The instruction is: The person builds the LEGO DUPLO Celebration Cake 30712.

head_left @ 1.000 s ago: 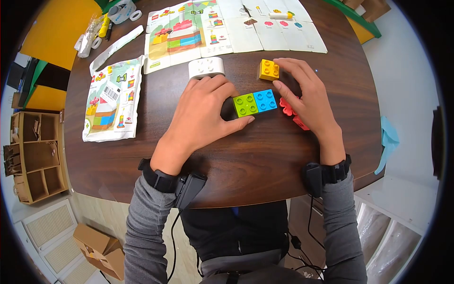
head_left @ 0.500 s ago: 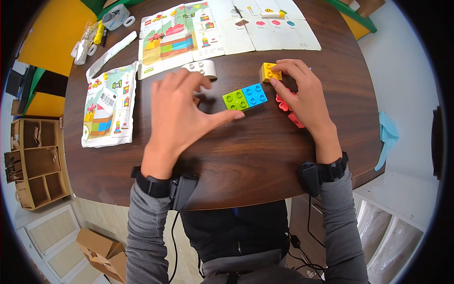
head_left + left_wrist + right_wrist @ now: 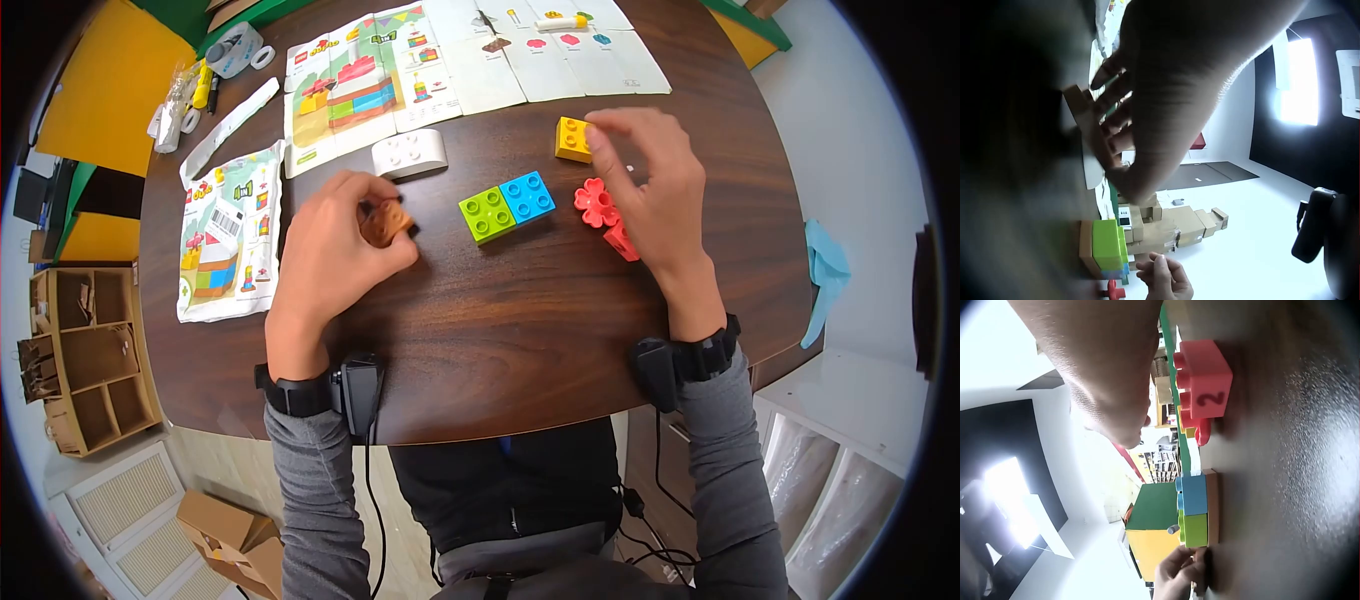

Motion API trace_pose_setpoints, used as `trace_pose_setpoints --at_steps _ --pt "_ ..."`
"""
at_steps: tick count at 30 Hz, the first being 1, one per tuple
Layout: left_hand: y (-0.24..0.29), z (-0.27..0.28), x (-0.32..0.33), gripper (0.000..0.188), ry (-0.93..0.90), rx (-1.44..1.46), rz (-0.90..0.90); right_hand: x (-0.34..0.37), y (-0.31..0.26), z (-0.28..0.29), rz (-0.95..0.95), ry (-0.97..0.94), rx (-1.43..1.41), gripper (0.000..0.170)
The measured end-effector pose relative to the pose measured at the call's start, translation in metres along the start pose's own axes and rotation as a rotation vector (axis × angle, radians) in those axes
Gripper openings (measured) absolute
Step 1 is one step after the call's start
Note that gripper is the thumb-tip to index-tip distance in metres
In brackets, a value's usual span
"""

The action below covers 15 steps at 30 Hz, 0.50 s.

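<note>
My left hand (image 3: 335, 240) grips a brown brick (image 3: 385, 222) between thumb and fingers, at the left of the table. The brown brick (image 3: 1088, 122) shows along the fingertips in the left wrist view. To its right sit a green brick (image 3: 487, 214) and a blue brick (image 3: 527, 197), side by side on a brown base (image 3: 1213, 509). My right hand (image 3: 655, 185) hovers with loosely bent fingers, thumb beside the yellow brick (image 3: 573, 139). Under it lie a red flower piece (image 3: 595, 203) and a red brick (image 3: 1207, 381) marked with a 2, partly hidden from above.
A white brick with a curved side (image 3: 410, 153) stands behind the left hand. The unfolded instruction sheet (image 3: 470, 75) spreads along the back, with a glue-stick-like tube (image 3: 562, 22) on it. At left lies the printed bag (image 3: 230, 235); tape and markers (image 3: 203, 85) stand behind it.
My left hand has moved left, away from the green and blue bricks, and the brown brick now shows in its grip. The right hand has drawn slightly off the yellow brick.
</note>
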<state>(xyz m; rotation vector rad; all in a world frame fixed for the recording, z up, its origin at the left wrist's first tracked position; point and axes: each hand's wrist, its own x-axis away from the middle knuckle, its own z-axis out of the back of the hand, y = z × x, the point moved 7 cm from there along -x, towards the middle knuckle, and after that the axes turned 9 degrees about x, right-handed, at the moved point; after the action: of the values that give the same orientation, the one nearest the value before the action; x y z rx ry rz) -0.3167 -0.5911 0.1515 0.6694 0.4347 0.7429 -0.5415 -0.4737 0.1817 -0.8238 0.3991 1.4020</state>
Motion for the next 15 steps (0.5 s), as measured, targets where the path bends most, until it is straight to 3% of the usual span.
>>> trace_pose_setpoints --at_steps 1,3,4,6,8,11,12,14,15 --pt "0.001 -0.001 -0.002 0.033 0.001 -0.004 0.002 0.001 -0.005 0.002 0.000 0.001 -0.004 0.015" --pt "0.013 0.014 -0.002 0.033 0.281 0.063 -0.098 0.004 -0.016 -0.007 -0.003 -0.163 -0.160 0.014" --pt "0.015 0.013 -0.003 0.033 0.281 0.058 -0.097 0.005 -0.018 -0.008 -0.003 -0.162 -0.164 0.014" --pt "0.027 0.023 0.002 0.036 0.489 0.128 -0.258 0.008 -0.028 -0.011 0.089 -0.199 -0.116 0.013" --pt "0.033 0.017 0.004 0.043 0.474 0.160 -0.301 0.012 -0.031 -0.016 0.113 -0.233 -0.137 0.013" --pt "0.057 -0.006 0.008 0.046 0.274 0.094 -0.544 0.016 -0.043 -0.021 0.157 -0.268 -0.186 0.012" --pt "0.059 -0.010 0.009 0.046 0.273 0.094 -0.545 0.017 -0.047 -0.022 0.178 -0.268 -0.213 0.012" --pt "0.059 -0.032 0.005 0.048 0.040 0.106 -0.503 0.020 -0.047 -0.027 0.178 -0.300 -0.229 0.014" --pt "0.057 -0.034 0.004 0.052 0.016 0.161 -0.471 0.021 -0.045 -0.029 0.160 -0.299 -0.239 0.017"
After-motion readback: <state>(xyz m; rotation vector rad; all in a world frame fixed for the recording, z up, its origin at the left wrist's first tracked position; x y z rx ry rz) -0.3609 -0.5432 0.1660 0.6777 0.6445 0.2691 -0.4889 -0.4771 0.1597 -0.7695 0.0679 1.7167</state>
